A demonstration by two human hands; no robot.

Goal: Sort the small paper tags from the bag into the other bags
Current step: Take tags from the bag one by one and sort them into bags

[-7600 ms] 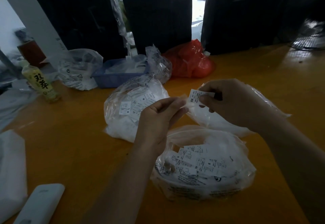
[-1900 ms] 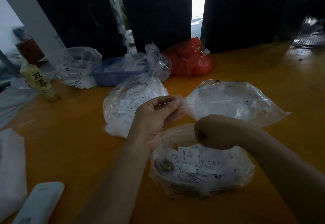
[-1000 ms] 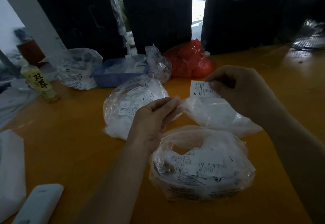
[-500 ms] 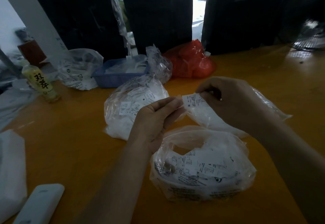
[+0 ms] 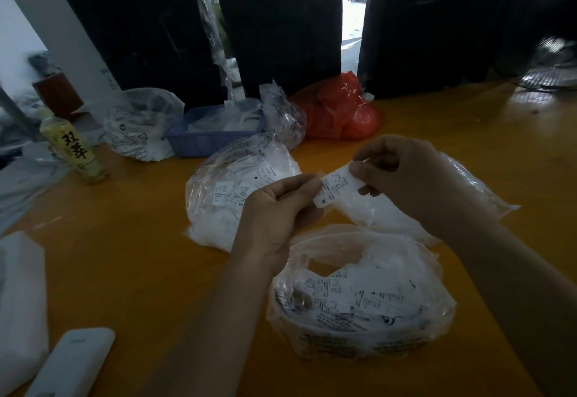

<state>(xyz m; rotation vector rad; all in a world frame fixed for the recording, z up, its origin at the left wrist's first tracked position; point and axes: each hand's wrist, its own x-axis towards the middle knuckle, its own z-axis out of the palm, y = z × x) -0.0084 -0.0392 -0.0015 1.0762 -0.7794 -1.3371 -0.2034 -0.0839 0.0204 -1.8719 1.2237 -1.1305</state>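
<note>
While the right hand [image 5: 402, 175] pinches a small white paper tag [image 5: 335, 187] between thumb and fingertips, the left hand [image 5: 278, 212] holds the mouth edge of a clear plastic bag [image 5: 462, 184] just beside it, fingers curled round the thin film. The tag hangs tilted between the two hands, its lower corner showing a printed "M", its free end touching the left fingertips at the opening of that bag, which lies on the table [image 5: 131, 240] under and beyond the right hand. Just below both hands sits the open source bag [image 5: 359, 303], its mouth gaping upward and many printed tags heaped inside. Beyond the left hand lies another clear bag of tags [image 5: 237, 190], bulging and resting on its side. Farther off from the left hand stand a blue plastic basket [image 5: 212, 137], a crumpled clear bag [image 5: 140, 128] and a yellow-labelled drink bottle [image 5: 73, 150]. Beyond the right hand, near the table's far edge, lies a red plastic bag [image 5: 340, 112]. Near the person's left forearm, at the near table edge, rest a white oblong device [image 5: 75, 362] and a white packet [image 5: 18, 287].
</note>
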